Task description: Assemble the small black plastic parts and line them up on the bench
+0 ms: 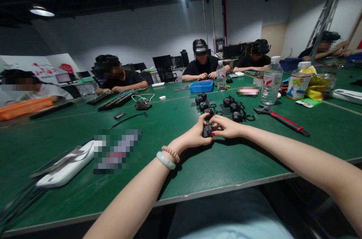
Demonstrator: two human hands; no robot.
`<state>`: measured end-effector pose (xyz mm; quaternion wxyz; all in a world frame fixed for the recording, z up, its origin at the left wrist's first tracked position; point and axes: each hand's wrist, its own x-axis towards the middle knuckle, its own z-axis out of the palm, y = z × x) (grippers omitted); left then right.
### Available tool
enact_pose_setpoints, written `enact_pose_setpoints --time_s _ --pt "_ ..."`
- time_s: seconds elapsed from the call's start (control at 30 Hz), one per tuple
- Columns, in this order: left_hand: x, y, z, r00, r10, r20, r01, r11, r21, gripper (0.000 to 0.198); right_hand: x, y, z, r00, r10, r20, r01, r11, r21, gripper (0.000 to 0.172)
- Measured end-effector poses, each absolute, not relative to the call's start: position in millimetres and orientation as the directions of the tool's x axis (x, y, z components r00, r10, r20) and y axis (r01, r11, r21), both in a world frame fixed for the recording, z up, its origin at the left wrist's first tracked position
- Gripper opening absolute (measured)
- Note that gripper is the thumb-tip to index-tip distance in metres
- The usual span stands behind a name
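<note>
My left hand [195, 135] and my right hand [227, 126] meet over the green table [181, 167] and both grip one small black part [207, 130] between the fingertips. My left wrist wears a pale bangle and a bead bracelet. Just beyond my hands lie several more small black parts [201, 98] and another cluster [234, 108] with thin black loops beside them.
A red-handled adjustable wrench [279, 119] lies to the right. Water bottles [271, 80] [221, 76], a yellow drink bottle [299, 80] and a blue tray [201, 86] stand farther back. A white flat device [66, 165] lies at left. Several seated people work around the table's far side.
</note>
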<state>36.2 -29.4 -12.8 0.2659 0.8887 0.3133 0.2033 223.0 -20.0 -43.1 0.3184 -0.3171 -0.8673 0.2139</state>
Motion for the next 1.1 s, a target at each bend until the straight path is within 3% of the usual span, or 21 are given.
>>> enact_pose_setpoints --time_s 0.4,1.1 --pt "36.2 -29.2 -14.1 0.725 0.659 0.199 0.451 -0.674 0.585 0.083 221.4 -24.2 -44.1 -0.613 0.646 0.455 0.284 0.717 -0.636 0.049" --pt "36.3 -30.5 -11.3 0.729 0.657 0.195 0.446 -0.671 0.592 0.083 220.8 -24.6 -43.6 -0.600 0.671 0.436 0.306 0.695 -0.651 0.043"
